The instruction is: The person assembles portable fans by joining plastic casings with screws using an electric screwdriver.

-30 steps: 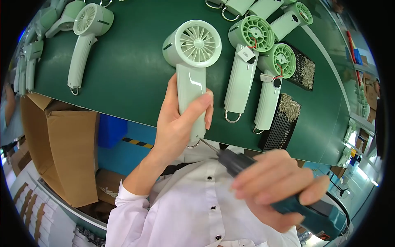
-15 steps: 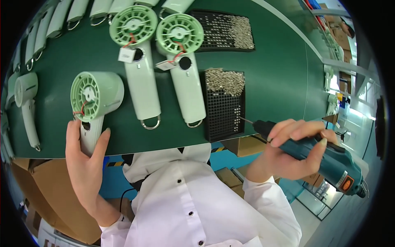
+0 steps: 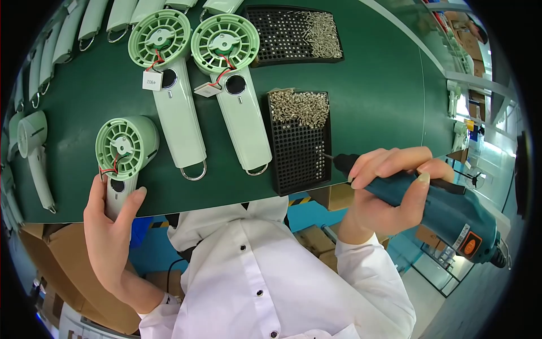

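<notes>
My left hand (image 3: 113,226) grips the handle of a light green handheld fan (image 3: 131,144), its open round head facing up with red and black wires. Wrapped in my right hand (image 3: 392,189) is a teal electric screwdriver (image 3: 451,217), pointing left. Its thin bit reaches the right columns of a black screw tray (image 3: 299,169), where a few small screws stand in holes; whether the tip touches one I cannot tell. Loose screws (image 3: 302,107) are heaped at that tray's far end. Two more fans, one (image 3: 180,124) beside another (image 3: 243,118), lie between my hands, each with a white part on wires.
A second black tray (image 3: 276,39) of screws lies farther back. Several light green fans (image 3: 90,22) line the far left of the green table (image 3: 372,101), and one fan (image 3: 36,152) lies at the left. Cardboard boxes (image 3: 73,265) stand below the near edge.
The view has shifted, so the lying fans and trays appear farther left. My left hand has drawn its fan slightly nearer to me. The screwdriver bit remains at the near tray.
</notes>
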### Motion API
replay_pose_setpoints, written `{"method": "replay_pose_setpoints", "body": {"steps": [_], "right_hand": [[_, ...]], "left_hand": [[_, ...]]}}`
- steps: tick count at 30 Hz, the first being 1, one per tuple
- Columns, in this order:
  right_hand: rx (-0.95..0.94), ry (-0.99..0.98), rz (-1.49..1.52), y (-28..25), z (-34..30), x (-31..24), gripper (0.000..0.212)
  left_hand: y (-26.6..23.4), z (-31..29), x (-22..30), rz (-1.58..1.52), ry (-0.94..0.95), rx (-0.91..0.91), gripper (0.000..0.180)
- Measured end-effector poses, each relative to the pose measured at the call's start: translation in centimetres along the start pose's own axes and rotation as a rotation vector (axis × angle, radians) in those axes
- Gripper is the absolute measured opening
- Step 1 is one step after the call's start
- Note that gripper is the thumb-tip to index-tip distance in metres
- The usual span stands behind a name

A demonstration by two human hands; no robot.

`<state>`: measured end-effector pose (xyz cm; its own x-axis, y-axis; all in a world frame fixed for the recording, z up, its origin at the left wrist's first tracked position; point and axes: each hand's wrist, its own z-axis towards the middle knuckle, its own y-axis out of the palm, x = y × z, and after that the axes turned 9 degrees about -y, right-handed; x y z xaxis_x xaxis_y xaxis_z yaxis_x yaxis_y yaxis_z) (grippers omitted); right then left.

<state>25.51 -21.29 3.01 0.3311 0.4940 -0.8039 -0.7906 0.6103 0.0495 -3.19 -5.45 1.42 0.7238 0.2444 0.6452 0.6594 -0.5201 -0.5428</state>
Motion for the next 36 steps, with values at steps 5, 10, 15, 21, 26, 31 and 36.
{"method": "replay_pose_setpoints", "body": {"steps": [5, 10, 15, 21, 26, 31, 36], "right_hand": [[-0.044, -0.022, -0.002, 0.9, 0.0, -0.1, 0.021], [0.117, -0.113, -0.072, 2.6, -0.1, 0.1, 0.022], [0.118, -0.193, -0.002, 3.1, 0.4, -2.0, 0.028], [-0.064, -0.216, 0.264, 9.7, 1.5, -3.4, 0.034], [-0.218, -0.254, 0.3, 13.7, 1.9, -3.4, 0.038], [-0.325, -0.255, 0.246, 14.5, 2.2, -3.4, 0.039], [-0.36, -0.232, 0.183, 15.0, 2.2, -3.3, 0.038]], "left_hand": [[-1.4, 0.0, -1.1, -0.109, -0.012, -0.081, 0.027], [-1.4, 0.0, -0.9, -0.192, -0.107, -0.19, 0.027], [-0.8, -0.1, -1.7, -0.082, -0.063, -0.206, 0.031], [-0.1, -0.6, -1.0, 0.1, 0.11, -0.267, 0.042], [0.8, -1.2, -2.1, 0.16, 0.24, -0.222, 0.039], [0.8, -1.4, -1.7, 0.221, 0.278, -0.213, 0.045], [0.9, -2.2, -1.3, 0.264, 0.282, -0.137, 0.049]]}}
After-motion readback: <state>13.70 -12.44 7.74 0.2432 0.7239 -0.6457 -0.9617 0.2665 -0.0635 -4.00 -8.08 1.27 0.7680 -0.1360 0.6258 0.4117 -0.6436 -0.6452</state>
